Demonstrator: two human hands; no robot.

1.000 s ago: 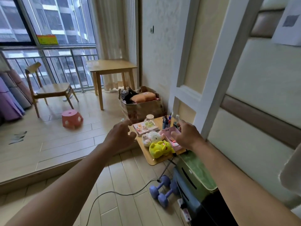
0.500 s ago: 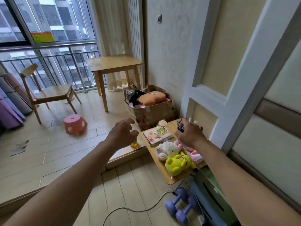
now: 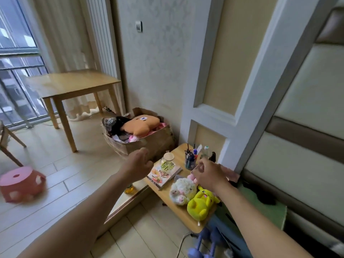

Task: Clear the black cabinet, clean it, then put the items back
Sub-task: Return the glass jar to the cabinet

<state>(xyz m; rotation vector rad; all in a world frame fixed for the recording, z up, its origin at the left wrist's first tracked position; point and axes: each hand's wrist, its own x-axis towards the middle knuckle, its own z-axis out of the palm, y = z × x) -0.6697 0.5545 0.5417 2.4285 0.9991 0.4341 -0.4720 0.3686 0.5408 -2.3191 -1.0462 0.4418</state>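
We observe our right hand point(image 3: 210, 175) gripping a pink tray point(image 3: 230, 175) above the low bench point(image 3: 178, 207); left hand point(image 3: 138, 164) hovers loosely curled, empty.

Legible text: none. Book point(image 3: 163, 174) on the low desk point(image 3: 178, 203): colourful cover with large green characters, too blurred to read. Glass jar point(image 3: 167, 161) standing on the book: no readable label. Bottles point(image 3: 203, 152) at the back of the desk: labels too small to make out. Wall plate point(image 3: 138, 26): no marking discernible. Orange plush point(image 3: 141, 124) in the cardboard box point(image 3: 158, 142): face markings only, no lettering.
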